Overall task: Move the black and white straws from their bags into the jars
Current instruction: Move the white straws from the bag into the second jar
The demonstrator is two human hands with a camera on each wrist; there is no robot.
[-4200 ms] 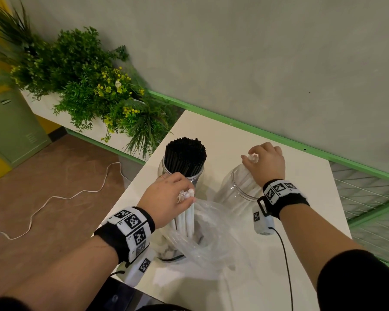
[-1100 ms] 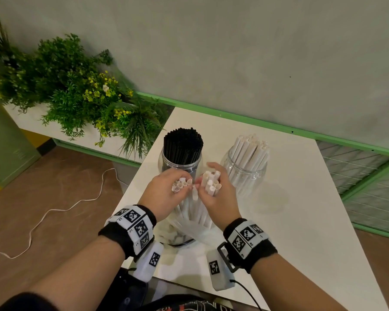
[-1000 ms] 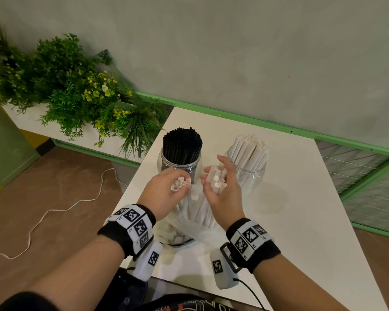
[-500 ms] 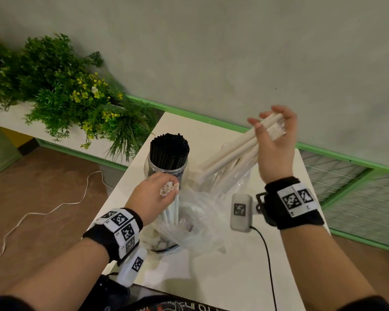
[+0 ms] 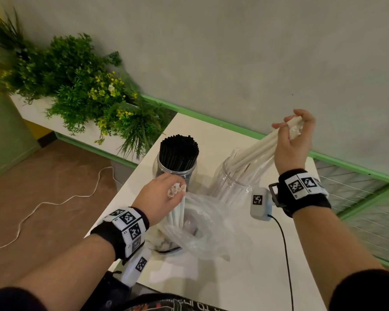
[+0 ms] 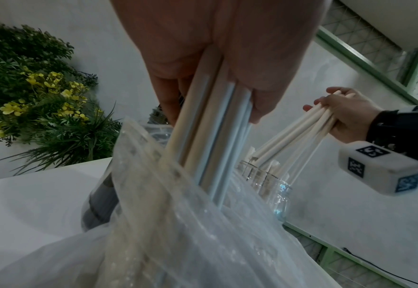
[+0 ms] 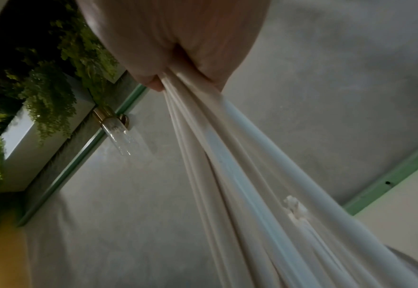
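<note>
Putting white straws into the jar [image 5: 236, 182].
The right hand [image 5: 293, 142] holds a light, stiff bunch [image 5: 254, 151] by its top, tips in the jar; the left hand [image 5: 160, 198] grips more [image 6: 212, 140] in the soft bag [image 5: 202, 230].

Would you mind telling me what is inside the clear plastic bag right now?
White straws stand in the clear plastic bag, their tops gripped by the left hand. Crumpled plastic hides their lower ends, so how many remain cannot be seen.
</note>
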